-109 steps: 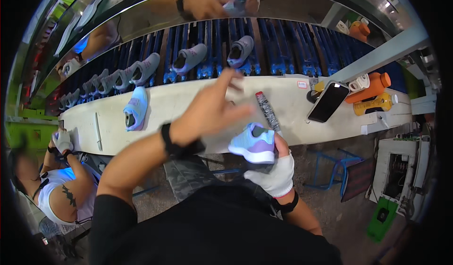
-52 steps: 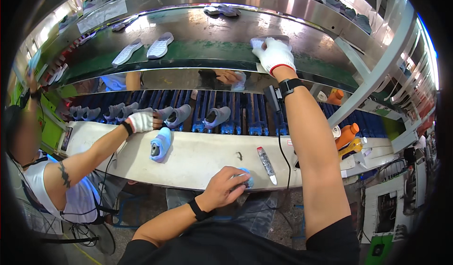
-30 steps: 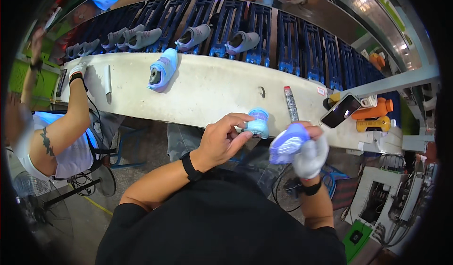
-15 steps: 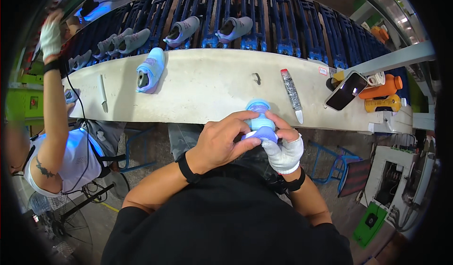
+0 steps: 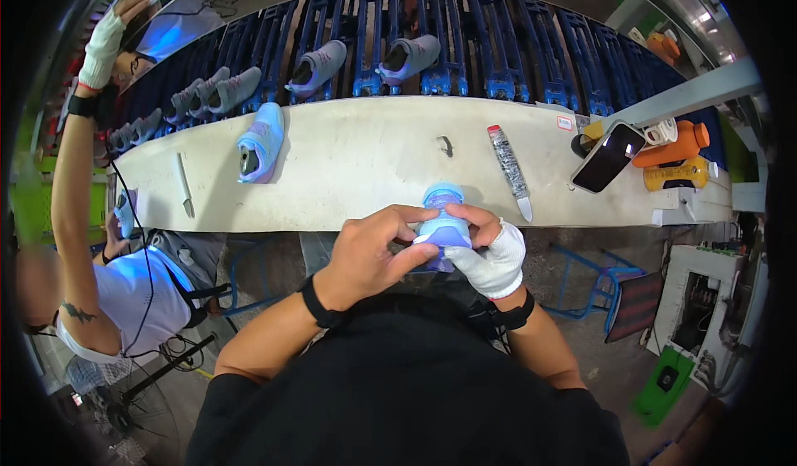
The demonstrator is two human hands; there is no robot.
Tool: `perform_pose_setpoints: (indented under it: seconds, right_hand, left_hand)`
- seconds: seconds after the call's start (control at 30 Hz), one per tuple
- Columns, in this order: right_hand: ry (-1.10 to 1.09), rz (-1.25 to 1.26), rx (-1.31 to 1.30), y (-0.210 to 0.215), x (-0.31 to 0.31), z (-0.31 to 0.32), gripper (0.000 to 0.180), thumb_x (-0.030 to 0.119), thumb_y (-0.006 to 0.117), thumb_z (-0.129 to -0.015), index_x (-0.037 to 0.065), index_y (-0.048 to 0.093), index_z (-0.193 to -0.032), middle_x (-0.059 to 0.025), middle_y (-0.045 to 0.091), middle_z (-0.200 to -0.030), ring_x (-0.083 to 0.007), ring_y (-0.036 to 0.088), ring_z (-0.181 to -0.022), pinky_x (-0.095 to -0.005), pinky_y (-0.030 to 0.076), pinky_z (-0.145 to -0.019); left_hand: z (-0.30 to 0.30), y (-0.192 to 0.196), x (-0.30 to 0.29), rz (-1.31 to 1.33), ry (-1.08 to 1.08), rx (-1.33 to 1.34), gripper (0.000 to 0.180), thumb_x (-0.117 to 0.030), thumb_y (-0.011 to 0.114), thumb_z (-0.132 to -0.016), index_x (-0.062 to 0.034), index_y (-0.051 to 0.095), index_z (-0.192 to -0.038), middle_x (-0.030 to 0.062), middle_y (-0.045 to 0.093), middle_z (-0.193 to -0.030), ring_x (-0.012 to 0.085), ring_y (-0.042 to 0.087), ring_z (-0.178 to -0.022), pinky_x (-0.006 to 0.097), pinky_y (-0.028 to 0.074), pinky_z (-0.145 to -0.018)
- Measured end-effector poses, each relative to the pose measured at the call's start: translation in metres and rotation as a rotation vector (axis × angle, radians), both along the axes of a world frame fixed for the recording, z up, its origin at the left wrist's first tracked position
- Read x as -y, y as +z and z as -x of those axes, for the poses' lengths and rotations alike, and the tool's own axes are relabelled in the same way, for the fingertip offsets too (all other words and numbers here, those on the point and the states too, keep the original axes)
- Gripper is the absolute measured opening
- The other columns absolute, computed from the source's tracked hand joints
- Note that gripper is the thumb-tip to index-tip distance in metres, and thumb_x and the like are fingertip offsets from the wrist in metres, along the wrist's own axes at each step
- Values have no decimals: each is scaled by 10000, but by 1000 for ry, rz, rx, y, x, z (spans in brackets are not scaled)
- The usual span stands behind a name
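A light blue and lavender shoe (image 5: pixel 443 232) is held between my two hands at the near edge of the table, its toe pointing away from me. My bare left hand (image 5: pixel 369 254) grips its left side, with the thumb near the heel and collar. My right hand (image 5: pixel 491 260), in a white glove that leaves some fingertips bare, pinches the right side. The fingers cover part of the shoe's sides. Beyond my right hand lies a knife (image 5: pixel 510 171) with a wrapped handle and a red end. A small dark curved scrap (image 5: pixel 446 146) rests farther back.
On the pale table (image 5: pixel 349 167) stands another blue shoe (image 5: pixel 262 144), and a second knife (image 5: pixel 183 185) lies left of it. Grey shoes (image 5: pixel 318 68) sit on the blue conveyor (image 5: pixel 440 47). A phone (image 5: pixel 609 157) and bottles (image 5: pixel 677 175) are at right. A co-worker (image 5: pixel 124 287) is at left.
The shoe has turned slightly in my hands, so more of its lavender heel end shows. The view has shifted a little. At left, the co-worker's raised gloved hand has moved up and right.
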State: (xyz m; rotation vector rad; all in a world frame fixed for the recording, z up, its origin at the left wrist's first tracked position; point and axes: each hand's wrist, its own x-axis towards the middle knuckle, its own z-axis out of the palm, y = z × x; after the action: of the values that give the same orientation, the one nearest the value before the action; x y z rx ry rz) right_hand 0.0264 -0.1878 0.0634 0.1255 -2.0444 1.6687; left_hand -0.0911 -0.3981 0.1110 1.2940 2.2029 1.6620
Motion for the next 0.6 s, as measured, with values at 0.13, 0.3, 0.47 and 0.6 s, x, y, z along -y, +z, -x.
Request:
perform_pose_setpoints:
  seconds: [0.13,0.3,0.47,0.6]
  right_hand:
    - [-29,-225,-105,11,9,10,452,168,982,-858,69,541,-837,-245,753,-1352,-382,803,-1143,-416,657,-840]
    - [-46,-290,98,11,24,3,396,123,947,-733,108,683,-1028,-97,626,-1217,-319,708,-916,-423,599,-831]
    - [-87,-337,165,14,14,4,356,229,968,-753,121,734,-998,-84,650,-1193,-303,728,-913,-413,597,-809]
    - [-105,-369,277,10,12,0,367,309,978,-752,126,744,-968,-69,692,-1260,-295,756,-936,-425,602,-822]
  left_hand:
    - [18,63,5,326,-55,-215,605,-362,987,-795,-19,740,-1227,193,775,-1343,324,801,-866,386,658,-791]
    - [21,54,-9,487,-140,-319,815,-575,943,-756,-58,739,-1353,211,703,-1455,393,800,-956,431,664,-825]
    - [18,45,-2,528,-154,-264,697,-524,939,-786,-56,787,-1279,223,709,-1456,399,808,-1031,431,669,-849]
    - [19,31,5,449,-163,-253,565,-407,945,-833,-62,797,-1254,217,707,-1465,395,804,-1051,434,669,-849]
